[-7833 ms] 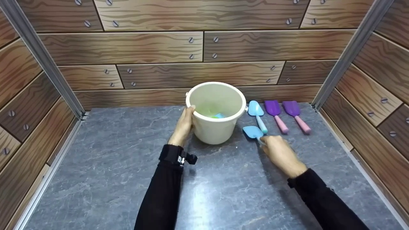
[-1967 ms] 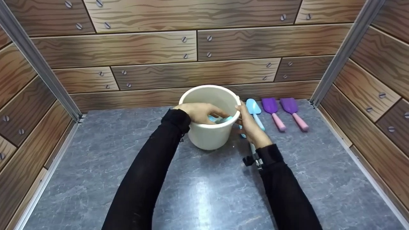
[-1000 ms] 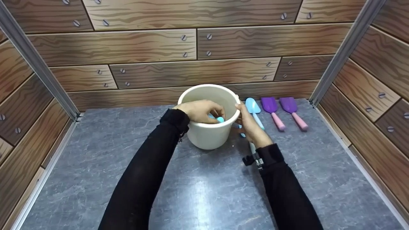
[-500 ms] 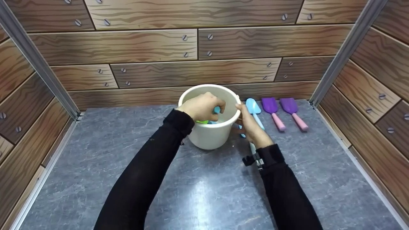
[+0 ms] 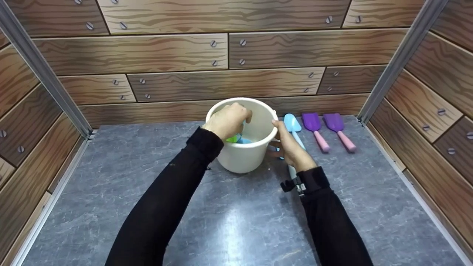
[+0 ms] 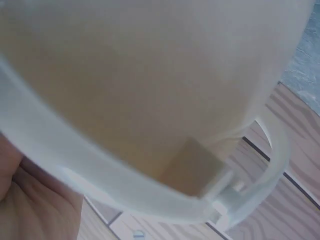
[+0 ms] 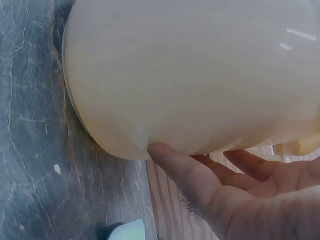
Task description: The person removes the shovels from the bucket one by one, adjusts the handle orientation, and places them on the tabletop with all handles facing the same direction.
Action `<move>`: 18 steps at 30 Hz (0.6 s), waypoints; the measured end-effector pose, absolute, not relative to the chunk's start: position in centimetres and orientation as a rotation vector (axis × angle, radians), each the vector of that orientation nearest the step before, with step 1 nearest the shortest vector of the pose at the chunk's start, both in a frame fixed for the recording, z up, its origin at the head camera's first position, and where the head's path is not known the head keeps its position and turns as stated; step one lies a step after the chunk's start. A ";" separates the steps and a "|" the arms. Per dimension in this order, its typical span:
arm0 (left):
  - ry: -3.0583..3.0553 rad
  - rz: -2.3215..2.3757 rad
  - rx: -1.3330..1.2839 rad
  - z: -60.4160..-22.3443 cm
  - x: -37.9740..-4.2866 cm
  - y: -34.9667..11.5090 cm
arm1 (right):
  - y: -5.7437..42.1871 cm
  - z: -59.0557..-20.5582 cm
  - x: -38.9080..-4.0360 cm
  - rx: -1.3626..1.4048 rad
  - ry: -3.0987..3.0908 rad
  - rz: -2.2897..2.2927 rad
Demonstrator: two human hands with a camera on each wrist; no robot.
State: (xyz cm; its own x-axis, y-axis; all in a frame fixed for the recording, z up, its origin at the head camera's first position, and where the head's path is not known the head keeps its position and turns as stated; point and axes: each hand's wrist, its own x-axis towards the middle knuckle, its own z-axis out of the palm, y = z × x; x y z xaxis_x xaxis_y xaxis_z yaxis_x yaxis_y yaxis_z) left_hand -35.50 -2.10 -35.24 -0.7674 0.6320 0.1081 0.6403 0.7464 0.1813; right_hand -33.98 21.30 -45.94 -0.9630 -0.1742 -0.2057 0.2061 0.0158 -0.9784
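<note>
Your left hand (image 5: 230, 120) shifts left inside the bucket (image 5: 241, 160), curled round a blue handle (image 5: 243, 125) above a green piece (image 5: 232, 139). Your right hand (image 5: 291, 147) pinches the rim (image 5: 245, 146).

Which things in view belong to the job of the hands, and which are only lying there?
In the job:
cream bucket, held by the right hand
green piece and blue piece inside, the left hand apparently gripping something blue

Lying on the table, perhaps also part of it:
two pink-handled purple shovels
light blue shovel
second blue shovel, partly hidden
</note>
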 end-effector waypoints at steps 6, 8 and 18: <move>-2.797 -0.288 -1.064 -35.0 -35.6 -2.6 | 21.3 -45.9 -33.9 0.048 2.014 -2.034; -2.770 -0.292 -1.072 -34.9 -35.5 -2.7 | 21.3 -45.9 -33.9 0.046 2.010 -2.038; -2.724 -0.387 -1.013 -34.3 -35.0 -3.6 | 21.4 -45.9 -34.0 0.030 2.017 -2.039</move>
